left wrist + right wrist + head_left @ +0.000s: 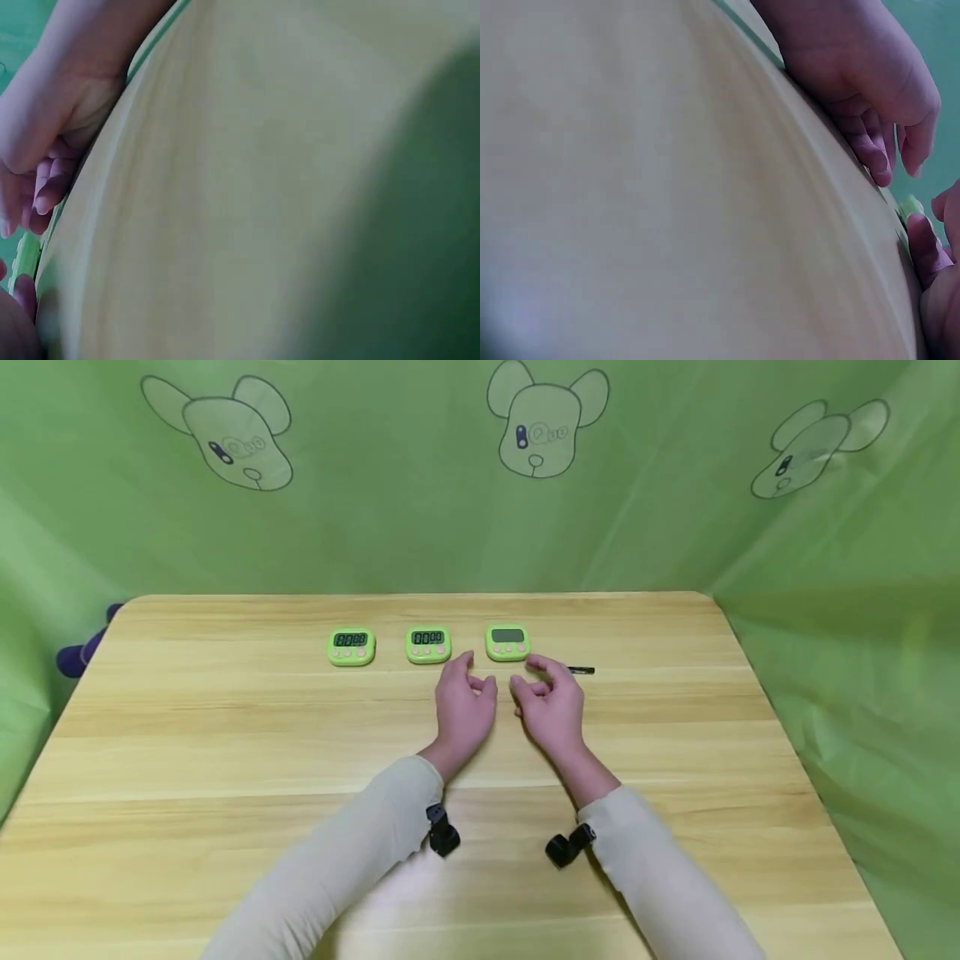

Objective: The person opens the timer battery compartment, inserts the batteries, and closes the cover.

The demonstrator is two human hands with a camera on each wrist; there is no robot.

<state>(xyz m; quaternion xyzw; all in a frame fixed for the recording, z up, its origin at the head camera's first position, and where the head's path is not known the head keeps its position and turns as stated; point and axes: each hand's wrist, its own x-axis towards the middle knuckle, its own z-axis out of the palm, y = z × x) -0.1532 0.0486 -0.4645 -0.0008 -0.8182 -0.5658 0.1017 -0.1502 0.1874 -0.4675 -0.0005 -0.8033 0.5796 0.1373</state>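
Note:
Three green digital timers stand in a row near the back of the wooden table. The left timer (351, 647) and the middle timer (428, 645) display digits, while the right timer (507, 643) has a blank screen. My left hand (463, 708) hovers just in front of the gap between the middle and right timers, fingers loosely bent and holding nothing. Just in front of the right timer is my right hand (553, 706), likewise loosely bent with nothing in it. Both wrist views catch only a sliver of a green timer (26, 259) beside the fingers.
A thin black stick-like item (582, 670), perhaps a pen, lies partly behind the right hand. Green curtains (390, 510) with printed bear heads enclose the wooden table (225, 727). Something purple (75, 656) pokes out past the left table edge.

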